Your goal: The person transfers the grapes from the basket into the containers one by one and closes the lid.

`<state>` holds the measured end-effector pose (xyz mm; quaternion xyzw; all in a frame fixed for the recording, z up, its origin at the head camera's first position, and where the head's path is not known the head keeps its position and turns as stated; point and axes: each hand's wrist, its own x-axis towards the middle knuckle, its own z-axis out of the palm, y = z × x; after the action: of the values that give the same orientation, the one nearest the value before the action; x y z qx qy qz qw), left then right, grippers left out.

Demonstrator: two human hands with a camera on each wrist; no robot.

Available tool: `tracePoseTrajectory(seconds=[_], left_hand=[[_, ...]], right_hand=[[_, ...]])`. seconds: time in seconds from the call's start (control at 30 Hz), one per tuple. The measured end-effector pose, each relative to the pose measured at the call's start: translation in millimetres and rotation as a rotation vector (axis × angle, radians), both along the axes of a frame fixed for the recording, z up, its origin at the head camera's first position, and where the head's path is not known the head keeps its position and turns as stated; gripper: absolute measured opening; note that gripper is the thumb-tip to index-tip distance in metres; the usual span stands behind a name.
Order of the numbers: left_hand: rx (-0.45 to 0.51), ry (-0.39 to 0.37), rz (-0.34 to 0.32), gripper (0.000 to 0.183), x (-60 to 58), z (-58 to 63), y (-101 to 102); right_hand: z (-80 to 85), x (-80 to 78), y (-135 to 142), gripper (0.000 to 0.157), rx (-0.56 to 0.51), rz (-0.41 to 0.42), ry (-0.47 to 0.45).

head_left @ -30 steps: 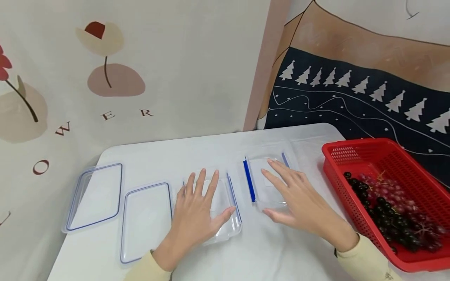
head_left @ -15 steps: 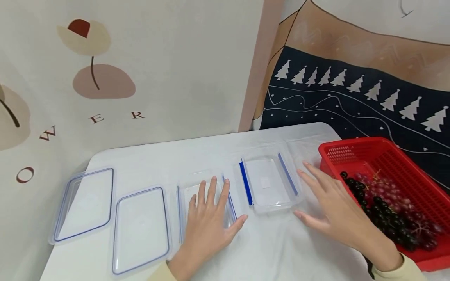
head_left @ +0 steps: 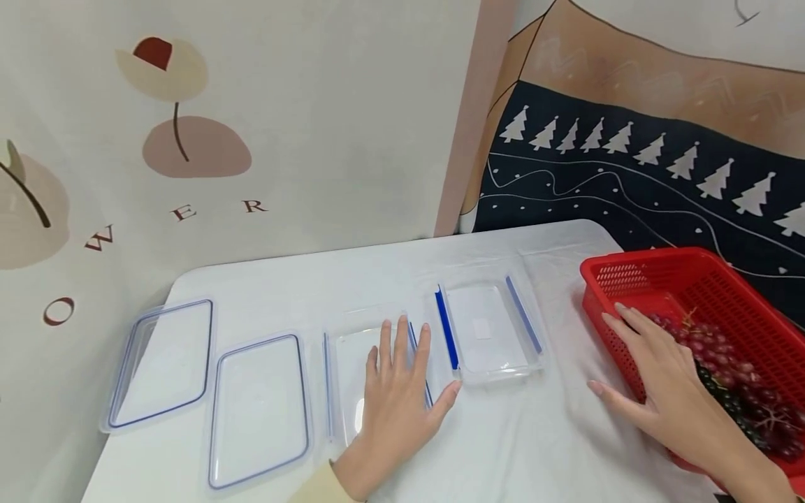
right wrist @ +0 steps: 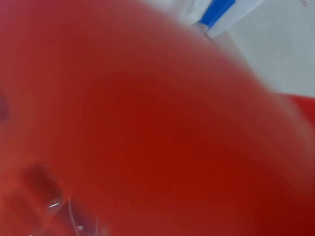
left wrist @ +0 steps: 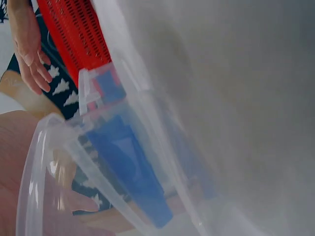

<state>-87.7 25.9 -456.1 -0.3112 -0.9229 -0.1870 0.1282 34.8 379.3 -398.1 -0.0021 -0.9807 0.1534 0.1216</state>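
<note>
My left hand, fingers spread and straight, is over the nearer clear plastic container, covering its right part in the head view. In the left wrist view that container's wall and blue clip fill the foreground. My right hand holds nothing; its fingers are extended over the left rim of a red perforated basket. Inside the basket lie red grapes and dark grapes, partly hidden by that hand. The right wrist view is mostly the basket's blurred red wall.
A second clear container with blue side clips stands between the hands, farther back. Two clear lids with blue seals, one at the far left and one beside it, lie on the white table. Printed cloths hang behind.
My right hand has moved right, from over the farther container to the basket's left rim. My left hand has shifted slightly right and nearer over its container, fingers still spread.
</note>
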Motion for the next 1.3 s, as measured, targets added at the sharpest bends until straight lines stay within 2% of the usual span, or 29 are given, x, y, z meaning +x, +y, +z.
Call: tracePoseTrajectory(seconds=[0.17, 0.33, 0.6, 0.8, 0.93, 1.13, 1.3], left_hand=[[0.003, 0.02, -0.057, 0.087, 2.1, -0.8, 8.6], [0.0, 0.039, -0.073, 0.085, 1.8, -2.8, 13.0], [0.013, -0.036, -0.087, 0.083, -1.1, -4.6, 19.5], [0.01, -0.068, -0.095, 0.08, -3.3, -4.1, 25.8], [-0.009, -0.092, -0.099, 0.079, -3.5, -3.6, 28.3], [-0.013, -0.076, -0.101, 0.077, -5.0, -2.3, 27.3], [-0.018, -0.09, -0.121, 0.083, -5.0, -1.5, 22.9]], right_hand=[[-6.3, 9.2, 19.0, 0.099, -0.02, -0.041, -0.011], [-12.0, 14.4, 29.9, 0.091, -0.05, -0.068, -0.017], [-16.5, 20.3, 42.7, 0.075, -0.085, -0.083, -0.045], [-22.5, 27.1, 51.0, 0.069, -0.09, -0.142, -0.091], [-24.0, 30.3, 58.2, 0.069, -0.098, -0.176, -0.147], [-22.3, 29.7, 70.0, 0.067, -0.09, -0.215, -0.234], [-21.5, 28.6, 80.6, 0.075, -0.074, -0.231, -0.366]])
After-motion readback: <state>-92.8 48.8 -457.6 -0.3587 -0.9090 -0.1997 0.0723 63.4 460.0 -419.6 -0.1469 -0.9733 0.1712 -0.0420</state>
